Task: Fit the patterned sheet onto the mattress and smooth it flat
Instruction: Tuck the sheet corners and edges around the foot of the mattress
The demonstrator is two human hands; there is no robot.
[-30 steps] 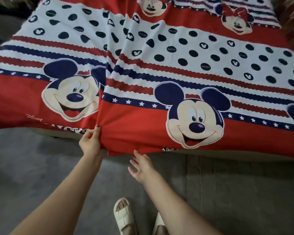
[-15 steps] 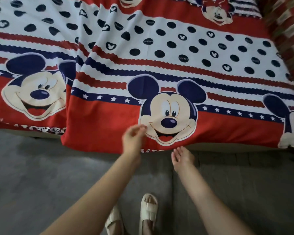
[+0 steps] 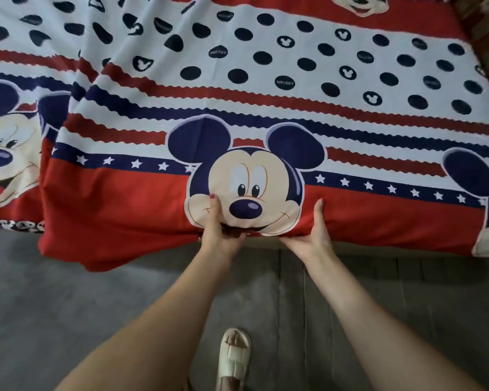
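Note:
The patterned sheet (image 3: 266, 88), red, white and navy with dots, stripes and cartoon mouse faces, is spread over the mattress, which it hides apart from a pale strip under the hem. A long fold runs up the sheet on the left, and the red hem sags toward the floor there. My left hand (image 3: 219, 230) grips the near hem below the middle mouse face, thumb on top and fingers tucked under. My right hand (image 3: 312, 235) holds the same hem a little further right, thumb up on the red band.
A grey floor (image 3: 68, 306) lies between me and the bed. My foot in a cream sandal (image 3: 233, 359) stands below my hands. A red-and-tan patterned cloth (image 3: 483, 32) borders the bed at the upper right.
I have shifted right along the bed's edge. Both hands, free of the sheet half a second ago, have now taken hold of the hem under the middle mouse face.

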